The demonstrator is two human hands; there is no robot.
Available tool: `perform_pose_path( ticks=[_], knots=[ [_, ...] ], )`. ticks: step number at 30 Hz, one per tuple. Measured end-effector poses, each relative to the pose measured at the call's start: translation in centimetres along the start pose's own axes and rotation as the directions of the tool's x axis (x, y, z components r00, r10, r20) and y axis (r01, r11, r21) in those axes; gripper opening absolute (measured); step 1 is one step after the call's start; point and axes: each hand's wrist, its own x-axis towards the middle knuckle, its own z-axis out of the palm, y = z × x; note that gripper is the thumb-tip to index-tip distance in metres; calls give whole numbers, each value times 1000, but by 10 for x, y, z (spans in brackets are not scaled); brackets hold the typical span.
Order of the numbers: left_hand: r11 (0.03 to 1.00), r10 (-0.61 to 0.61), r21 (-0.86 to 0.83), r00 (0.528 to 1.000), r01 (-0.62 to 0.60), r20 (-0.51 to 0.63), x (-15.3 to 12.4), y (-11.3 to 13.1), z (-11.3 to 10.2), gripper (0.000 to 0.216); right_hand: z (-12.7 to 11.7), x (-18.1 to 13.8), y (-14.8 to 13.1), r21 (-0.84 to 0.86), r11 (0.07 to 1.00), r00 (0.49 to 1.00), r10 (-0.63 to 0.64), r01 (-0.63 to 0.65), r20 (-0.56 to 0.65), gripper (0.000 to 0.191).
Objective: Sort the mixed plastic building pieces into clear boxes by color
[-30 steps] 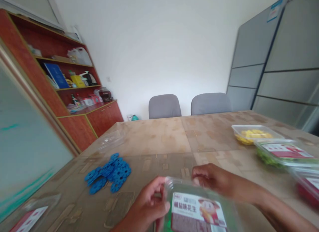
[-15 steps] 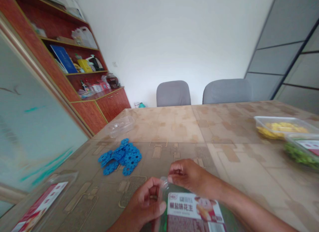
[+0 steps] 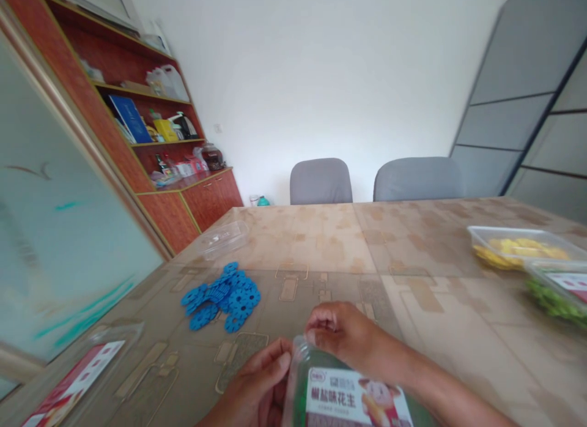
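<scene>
A clear plastic food box (image 3: 300,387) with green contents and a white and dark red label (image 3: 358,396) stands at the near table edge, its lower part cut off by the frame. My left hand (image 3: 261,381) is curled against its left side, thumb lying near the far left corner. Bent over the same corner, my right hand (image 3: 339,329) pinches the lid's rim, with the forearm reaching across the lid. Beyond my left hand lies a loose pile of blue flower-shaped plastic discs (image 3: 241,300).
At left rests a clear lid with a red and white label (image 3: 76,381). Farther back is a clear plastic tray (image 3: 224,238). On the right are a box of yellow pieces (image 3: 518,249) and a lidded box of green pieces (image 3: 554,298). Chairs (image 3: 321,181) line the far side.
My left thumb has drawn back from the lid's top to the box's left side. My right hand stays at the corner. The view has tilted up slightly.
</scene>
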Motion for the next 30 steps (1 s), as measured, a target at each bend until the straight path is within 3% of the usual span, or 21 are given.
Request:
perform_pose_path(
  ticks=[13, 18, 30],
  knots=[
    [996, 7, -95, 996, 2, 91, 9, -10, -2, 34, 6, 7, 4, 66, 998, 1000, -14, 13, 1, 21],
    [991, 1, -134, 984, 23, 178, 14, -13, -7, 32, 7, 6, 7, 74, 997, 999, -24, 20, 49, 25],
    [988, -73, -116, 977, 98, 200, 2, 0, 1, 31, 7, 3, 4, 101, 995, 998, 3, -9, 57, 28]
  ],
)
